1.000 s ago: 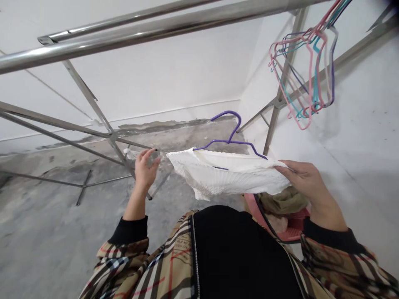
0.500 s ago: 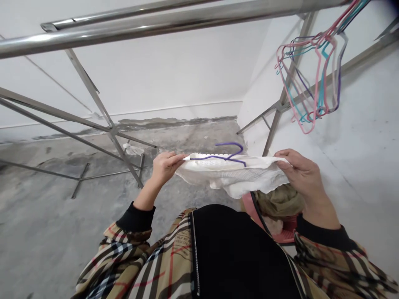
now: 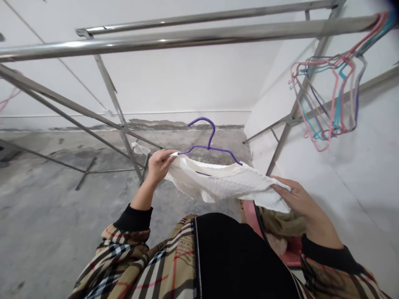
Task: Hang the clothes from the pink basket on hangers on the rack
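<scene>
A white ribbed garment [image 3: 224,185] is stretched between my two hands in front of my chest. A purple wire hanger [image 3: 209,143] is inside it, its hook standing up above the cloth. My left hand [image 3: 158,165] is closed, pinching the garment's left end together with the hanger's tip. My right hand [image 3: 294,197] grips the garment's right end lower down, fingers curled under the cloth.
A steel drying rack's rails [image 3: 187,37] run overhead, with slanted legs [image 3: 124,137] to the left and right. Several coloured hangers [image 3: 330,95] hang from the rail at the right. A pink basket [image 3: 280,245] with clothes stands by my right side on the concrete floor.
My left hand, open and apart a second ago, has closed on the garment's left end. The hanger's hook has tipped upright, and my right hand has dropped lower.
</scene>
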The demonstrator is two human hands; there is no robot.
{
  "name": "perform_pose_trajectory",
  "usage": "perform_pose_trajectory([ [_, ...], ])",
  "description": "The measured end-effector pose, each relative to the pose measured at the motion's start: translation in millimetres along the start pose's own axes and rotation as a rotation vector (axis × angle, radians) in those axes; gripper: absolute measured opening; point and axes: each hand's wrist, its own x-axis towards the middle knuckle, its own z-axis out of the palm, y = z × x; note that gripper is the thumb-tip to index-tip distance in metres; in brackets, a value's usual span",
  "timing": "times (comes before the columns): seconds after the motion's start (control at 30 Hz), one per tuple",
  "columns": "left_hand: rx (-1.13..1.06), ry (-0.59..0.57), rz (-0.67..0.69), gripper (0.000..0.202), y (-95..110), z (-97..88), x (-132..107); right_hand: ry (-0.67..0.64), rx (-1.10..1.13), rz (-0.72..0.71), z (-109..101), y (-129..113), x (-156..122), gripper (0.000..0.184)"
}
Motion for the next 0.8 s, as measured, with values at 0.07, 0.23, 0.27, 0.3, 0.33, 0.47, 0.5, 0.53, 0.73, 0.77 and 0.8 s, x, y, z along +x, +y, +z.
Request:
perform_pose_trajectory([
  [0.07,0.010,0.018,-0.076,0.031,-9,6.5,-2,-0.124,0.054,0.047,0,-3,-1,0.041],
  [0.23,0.171,0.021,-0.319,0.034,-28,19.0,-18,-0.011,0.073,0.071,0,9,2,0.037],
  [0.27,0.198,0.080,-0.373,0.038,-26,20.7,-24,0.060,0.071,0.072,1,11,5,0.035],
  [0.3,0.198,0.158,-0.453,0.043,-22,22.8,-30,0.115,0.058,0.081,3,11,8,0.034],
  [0.33,0.158,0.223,-0.523,0.045,-14,25.7,-38,0.148,0.028,0.089,8,8,11,0.036],
  [0.47,-0.376,0.088,-0.512,0.037,49,45.0,-62,0.161,-0.183,-0.051,55,-21,26,0.054],
  [0.5,-0.526,-0.045,-0.470,0.040,67,50.3,-65,0.161,-0.212,-0.144,74,-30,29,0.056],
  [0.53,-0.638,-0.132,-0.441,0.046,84,54.8,-67,0.157,-0.220,-0.248,94,-38,31,0.056],
  [0.73,-0.723,0.023,-0.580,0.038,125,56.1,-60,0.087,-0.209,-0.814,189,-60,35,0.036],
  [0.77,-0.726,0.063,-0.609,0.034,123,51.3,-58,0.083,-0.233,-0.849,195,-62,35,0.035],
  [0.8,-0.740,0.096,-0.632,0.031,118,44.5,-55,0.062,-0.253,-0.874,200,-65,34,0.034],
])
